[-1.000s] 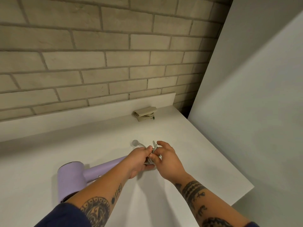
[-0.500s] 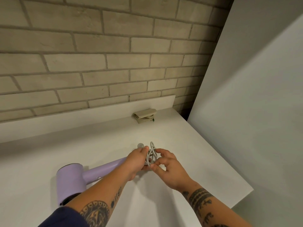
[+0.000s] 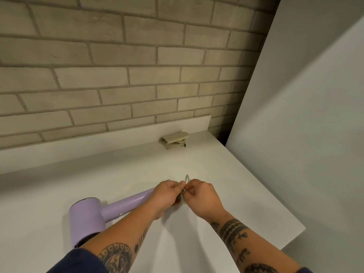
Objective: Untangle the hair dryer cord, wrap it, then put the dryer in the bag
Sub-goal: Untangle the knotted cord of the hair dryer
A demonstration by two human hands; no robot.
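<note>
Pinched between left hand (image 3: 166, 195) and right hand (image 3: 202, 196) above the counter (image 3: 246, 203): the cord (image 3: 186, 179), one loop poking up behind the grip. Left of the grip, lying on the counter: the hair dryer (image 3: 92, 215), handle toward the hands. Well behind, against the backsplash (image 3: 78, 146): the folded bag (image 3: 174, 139).

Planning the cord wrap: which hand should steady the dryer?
Left, probably: the left hand sits at the end of the lilac plastic hair dryer handle; the right hand lies farther off, pinching the pale grey cord.
</note>
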